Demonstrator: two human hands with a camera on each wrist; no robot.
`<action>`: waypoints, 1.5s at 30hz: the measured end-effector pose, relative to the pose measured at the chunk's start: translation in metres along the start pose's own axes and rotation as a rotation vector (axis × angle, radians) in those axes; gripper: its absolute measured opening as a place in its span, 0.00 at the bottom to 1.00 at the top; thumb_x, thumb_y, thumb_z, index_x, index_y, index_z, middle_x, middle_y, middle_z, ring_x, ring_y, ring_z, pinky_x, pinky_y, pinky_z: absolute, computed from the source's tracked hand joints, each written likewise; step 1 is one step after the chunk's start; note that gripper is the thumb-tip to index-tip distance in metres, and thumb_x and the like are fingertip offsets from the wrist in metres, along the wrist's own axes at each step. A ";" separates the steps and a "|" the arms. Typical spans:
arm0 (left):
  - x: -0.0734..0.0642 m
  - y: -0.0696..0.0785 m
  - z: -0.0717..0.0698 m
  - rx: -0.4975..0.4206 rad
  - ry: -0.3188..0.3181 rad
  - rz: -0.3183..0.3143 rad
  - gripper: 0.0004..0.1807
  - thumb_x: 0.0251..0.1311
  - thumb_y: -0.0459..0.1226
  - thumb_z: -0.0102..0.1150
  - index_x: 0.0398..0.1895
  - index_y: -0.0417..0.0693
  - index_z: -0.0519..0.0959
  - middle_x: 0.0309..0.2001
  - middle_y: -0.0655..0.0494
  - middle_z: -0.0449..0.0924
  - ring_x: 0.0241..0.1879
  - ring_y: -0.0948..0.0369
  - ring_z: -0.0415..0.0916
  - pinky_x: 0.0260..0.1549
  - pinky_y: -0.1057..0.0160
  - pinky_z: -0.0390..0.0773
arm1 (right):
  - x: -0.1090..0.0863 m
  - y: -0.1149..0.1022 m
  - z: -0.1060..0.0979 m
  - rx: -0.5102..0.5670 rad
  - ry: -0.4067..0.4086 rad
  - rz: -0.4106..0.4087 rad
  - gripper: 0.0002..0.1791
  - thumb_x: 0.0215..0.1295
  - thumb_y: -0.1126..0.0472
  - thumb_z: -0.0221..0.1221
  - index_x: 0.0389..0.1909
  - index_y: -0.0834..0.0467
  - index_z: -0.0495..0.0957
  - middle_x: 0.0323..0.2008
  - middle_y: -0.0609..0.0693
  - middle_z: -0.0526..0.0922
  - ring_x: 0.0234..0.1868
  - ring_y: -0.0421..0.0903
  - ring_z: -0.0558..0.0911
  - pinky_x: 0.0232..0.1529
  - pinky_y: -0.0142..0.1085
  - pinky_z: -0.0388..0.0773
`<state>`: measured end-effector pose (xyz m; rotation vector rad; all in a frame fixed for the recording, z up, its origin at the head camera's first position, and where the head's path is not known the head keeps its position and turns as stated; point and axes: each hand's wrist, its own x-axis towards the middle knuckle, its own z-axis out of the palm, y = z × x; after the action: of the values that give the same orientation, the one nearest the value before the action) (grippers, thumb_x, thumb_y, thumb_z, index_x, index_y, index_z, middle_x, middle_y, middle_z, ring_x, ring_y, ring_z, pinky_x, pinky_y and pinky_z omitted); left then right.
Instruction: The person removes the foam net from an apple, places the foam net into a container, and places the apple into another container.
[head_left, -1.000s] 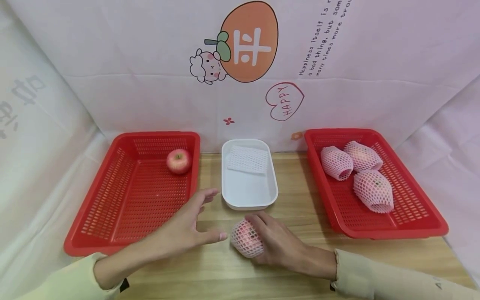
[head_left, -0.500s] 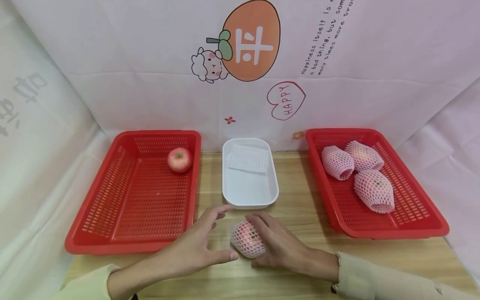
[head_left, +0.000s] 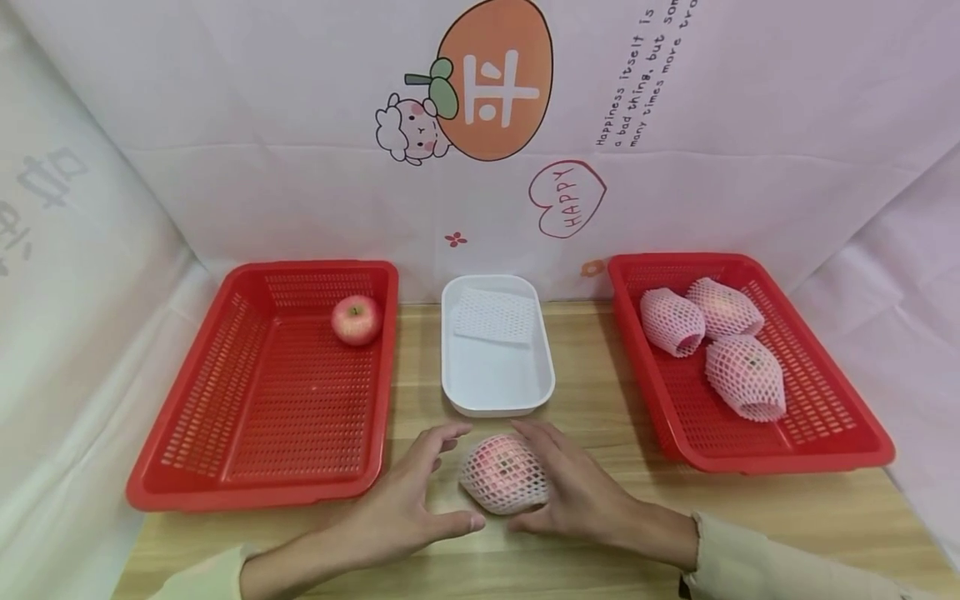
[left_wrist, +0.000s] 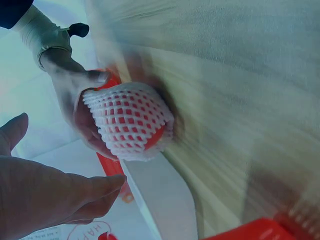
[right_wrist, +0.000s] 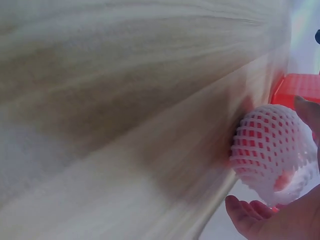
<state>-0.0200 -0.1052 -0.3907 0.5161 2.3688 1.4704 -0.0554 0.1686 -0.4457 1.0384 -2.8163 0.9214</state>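
An apple in a white foam net [head_left: 504, 473] sits on the table between the two hands. My right hand [head_left: 581, 487] cups loosely around its right side, fingers at the back and thumb in front; whether it touches the net cannot be told. On the left, my left hand [head_left: 401, 504] is spread with thumb and fingers apart, close to the netted apple and holding nothing. In the left wrist view the net [left_wrist: 132, 120] wraps the apple, with red skin showing at one end. The right wrist view shows fingertips [right_wrist: 242, 212] apart from the net.
A white tray [head_left: 497, 392] with a flat foam net [head_left: 493, 317] stands behind the hands. At left, a red basket [head_left: 258, 492] bears one bare apple [head_left: 356, 320]. The right red basket [head_left: 787, 461] has three netted apples [head_left: 745, 377]. A printed cloth [head_left: 315, 200] hangs behind.
My left hand has moved right and down, toward the netted apple. My right hand has loosened and drawn a little right, baring more of the apple.
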 end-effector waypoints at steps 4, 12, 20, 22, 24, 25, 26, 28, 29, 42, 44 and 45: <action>0.001 -0.007 0.005 0.004 0.002 -0.014 0.49 0.57 0.53 0.79 0.78 0.53 0.62 0.74 0.40 0.67 0.73 0.41 0.67 0.68 0.35 0.72 | -0.003 0.005 0.002 0.048 0.006 0.035 0.64 0.38 0.45 0.88 0.73 0.67 0.66 0.63 0.59 0.80 0.62 0.54 0.83 0.61 0.53 0.83; 0.004 -0.021 0.011 -0.054 -0.006 -0.072 0.48 0.59 0.50 0.77 0.78 0.54 0.61 0.77 0.42 0.63 0.76 0.41 0.63 0.71 0.36 0.69 | -0.003 0.009 0.012 0.077 0.036 0.048 0.63 0.36 0.44 0.88 0.72 0.69 0.68 0.61 0.57 0.83 0.59 0.51 0.84 0.59 0.51 0.84; 0.006 -0.028 0.013 -0.122 0.008 -0.071 0.49 0.60 0.48 0.77 0.79 0.47 0.60 0.78 0.44 0.61 0.77 0.40 0.62 0.74 0.40 0.65 | -0.002 0.007 0.019 0.113 0.038 0.078 0.63 0.36 0.45 0.88 0.73 0.67 0.68 0.61 0.55 0.83 0.59 0.50 0.84 0.59 0.51 0.84; 0.007 -0.031 0.014 -0.132 0.008 -0.061 0.49 0.60 0.47 0.77 0.79 0.45 0.60 0.78 0.43 0.61 0.77 0.39 0.61 0.74 0.39 0.65 | -0.001 0.007 0.020 0.123 0.037 0.085 0.63 0.37 0.45 0.88 0.73 0.67 0.68 0.61 0.55 0.82 0.59 0.51 0.84 0.59 0.52 0.84; 0.008 -0.033 0.015 -0.144 0.013 -0.061 0.49 0.61 0.47 0.77 0.79 0.44 0.60 0.78 0.43 0.61 0.76 0.38 0.62 0.73 0.38 0.65 | 0.000 0.006 0.022 0.129 0.035 0.089 0.62 0.37 0.46 0.88 0.72 0.66 0.69 0.62 0.56 0.82 0.59 0.51 0.84 0.60 0.52 0.84; 0.008 -0.034 0.015 -0.148 0.017 -0.065 0.49 0.61 0.47 0.77 0.79 0.44 0.60 0.78 0.42 0.61 0.76 0.38 0.62 0.73 0.38 0.65 | 0.001 0.006 0.022 0.130 0.035 0.090 0.61 0.38 0.46 0.88 0.72 0.66 0.69 0.62 0.56 0.82 0.60 0.52 0.84 0.60 0.52 0.83; 0.009 -0.036 0.016 -0.155 0.021 -0.070 0.49 0.60 0.47 0.77 0.79 0.44 0.60 0.79 0.42 0.61 0.76 0.37 0.62 0.73 0.38 0.65 | 0.001 0.006 0.022 0.133 0.036 0.089 0.61 0.38 0.47 0.88 0.72 0.66 0.70 0.63 0.57 0.82 0.60 0.52 0.84 0.60 0.52 0.83; 0.009 -0.038 0.016 -0.168 0.030 -0.078 0.49 0.60 0.46 0.77 0.78 0.43 0.60 0.78 0.40 0.61 0.76 0.37 0.63 0.74 0.38 0.65 | 0.002 0.006 0.023 0.139 0.038 0.087 0.60 0.38 0.48 0.88 0.72 0.66 0.70 0.63 0.57 0.82 0.60 0.52 0.84 0.61 0.52 0.83; 0.010 -0.039 0.017 -0.177 0.033 -0.082 0.48 0.60 0.46 0.77 0.78 0.43 0.60 0.78 0.40 0.61 0.76 0.37 0.62 0.74 0.38 0.64 | 0.003 0.006 0.023 0.142 0.039 0.086 0.59 0.39 0.48 0.87 0.71 0.66 0.71 0.63 0.57 0.83 0.60 0.52 0.84 0.61 0.52 0.83; 0.011 -0.044 0.018 -0.195 0.040 -0.102 0.48 0.60 0.45 0.77 0.78 0.42 0.60 0.78 0.38 0.62 0.75 0.36 0.63 0.74 0.38 0.65 | 0.005 0.009 0.016 0.172 0.096 0.058 0.51 0.36 0.55 0.86 0.66 0.62 0.76 0.56 0.50 0.86 0.54 0.43 0.85 0.57 0.44 0.86; 0.011 -0.044 0.017 -0.196 0.043 -0.105 0.48 0.60 0.45 0.76 0.78 0.42 0.60 0.77 0.37 0.62 0.75 0.36 0.63 0.74 0.38 0.65 | 0.007 0.008 0.012 0.178 0.101 0.050 0.51 0.36 0.56 0.86 0.66 0.62 0.75 0.55 0.50 0.86 0.54 0.43 0.85 0.57 0.44 0.86; 0.011 -0.045 0.017 -0.197 0.045 -0.104 0.48 0.60 0.45 0.76 0.78 0.41 0.60 0.77 0.36 0.63 0.75 0.36 0.63 0.74 0.38 0.65 | 0.007 0.008 0.011 0.179 0.103 0.045 0.51 0.36 0.57 0.86 0.67 0.62 0.75 0.55 0.50 0.86 0.54 0.44 0.85 0.56 0.44 0.86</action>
<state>-0.0287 -0.1047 -0.4392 0.3089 2.2153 1.6601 -0.0633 0.1633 -0.4573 0.9171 -2.7243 1.2137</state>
